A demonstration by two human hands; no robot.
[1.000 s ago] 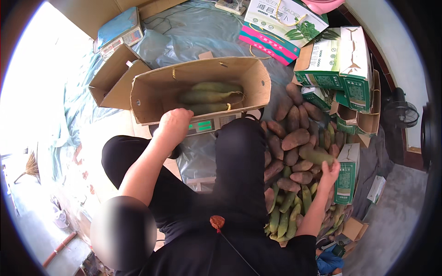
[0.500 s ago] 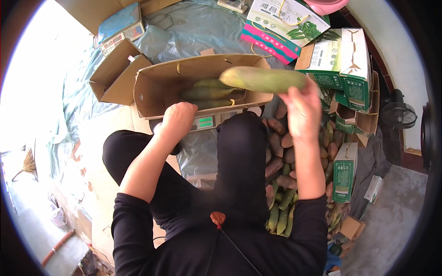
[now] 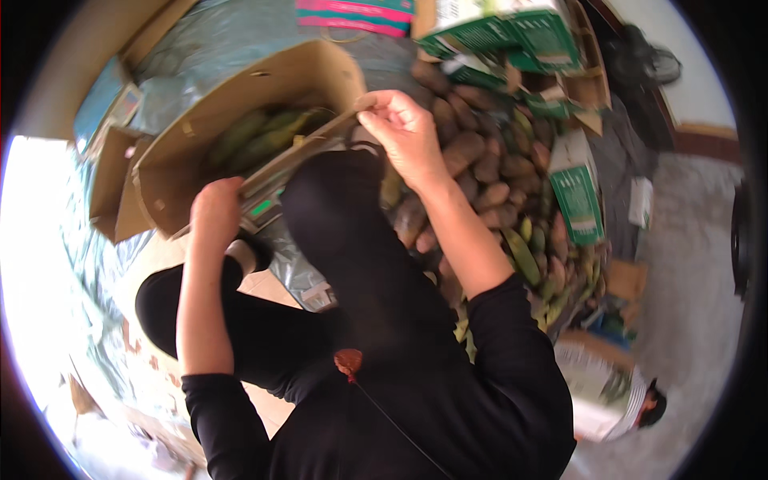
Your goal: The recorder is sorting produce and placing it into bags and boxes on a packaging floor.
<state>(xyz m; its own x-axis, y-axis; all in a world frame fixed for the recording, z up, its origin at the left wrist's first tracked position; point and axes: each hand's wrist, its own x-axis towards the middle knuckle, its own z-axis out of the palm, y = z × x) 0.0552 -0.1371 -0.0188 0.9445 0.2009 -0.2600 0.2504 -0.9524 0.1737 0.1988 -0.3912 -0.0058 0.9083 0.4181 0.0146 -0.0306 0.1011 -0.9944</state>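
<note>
An open cardboard box lies at a slant in front of me, with several long green radishes inside. My left hand is closed over the near wall at its left part. At the near right corner, my right hand pinches the box's rim between thumb and fingers. Beneath the near wall shows a scale with a lit green display. My bent knee is close against the box.
A heap of reddish-brown root vegetables and green radishes spreads to my right. Green and white cartons stand around it. A black fan is at the far right. A second cardboard box sits left of the open one.
The green radish has left my right hand, which has moved left onto the box's corner. My left hand stays on the near wall. The view has turned, so the box appears tilted and farther left.
</note>
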